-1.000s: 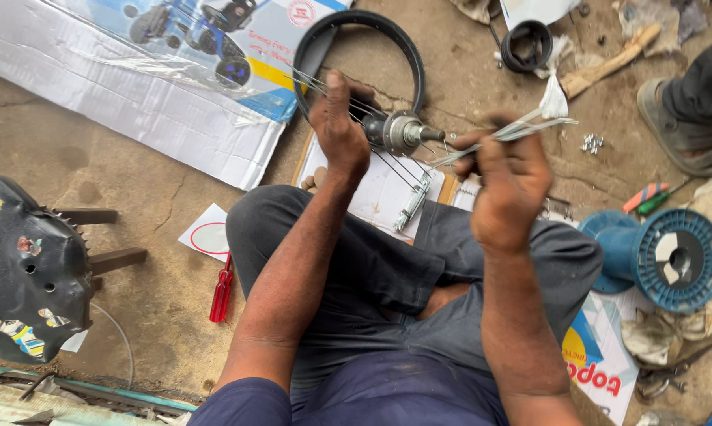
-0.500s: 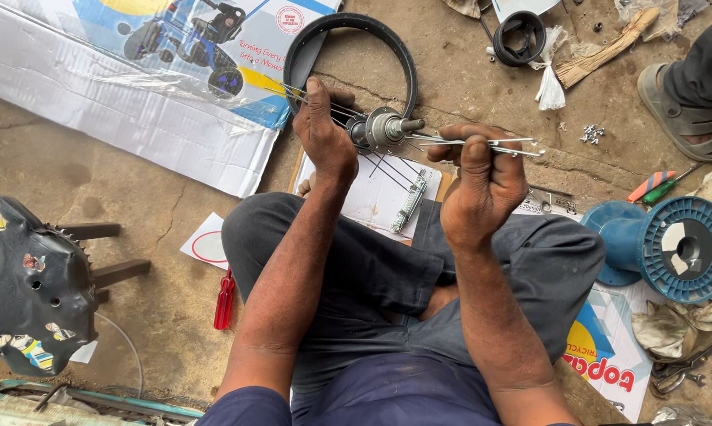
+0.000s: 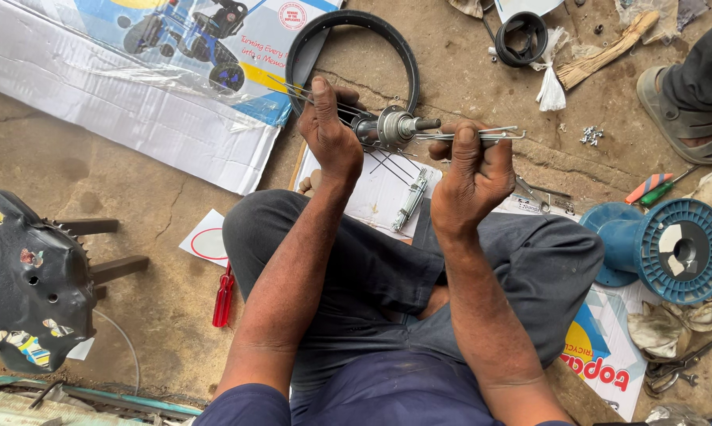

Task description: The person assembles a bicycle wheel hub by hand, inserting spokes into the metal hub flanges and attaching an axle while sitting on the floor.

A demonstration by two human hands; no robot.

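My left hand (image 3: pixel 330 136) grips a silver wheel hub (image 3: pixel 393 126) with several thin spokes fanning out of its flange. My right hand (image 3: pixel 468 170) pinches a small bundle of loose metal spokes (image 3: pixel 482 135), held level, their ends close to the hub's axle. Both hands hover above my crossed legs in grey trousers. Behind the hub a black wheel rim (image 3: pixel 356 47) lies on the concrete floor. A white sheet of paper (image 3: pixel 383 197) with a metal wrench (image 3: pixel 411 199) on it rests under the hands.
A flattened printed carton (image 3: pixel 119 71) lies at upper left. A blue plastic spool (image 3: pixel 671 248) stands at right, screwdrivers (image 3: pixel 655 188) near it. A red-handled screwdriver (image 3: pixel 223 296) lies left of my knee. A dark saddle (image 3: pixel 24 284) is at far left. Another person's sandalled foot (image 3: pixel 679 110) is upper right.
My right hand has lowered the spoke bundle from a raised, tilted angle to level and brought it in towards the hub. My left hand keeps hold of the hub.
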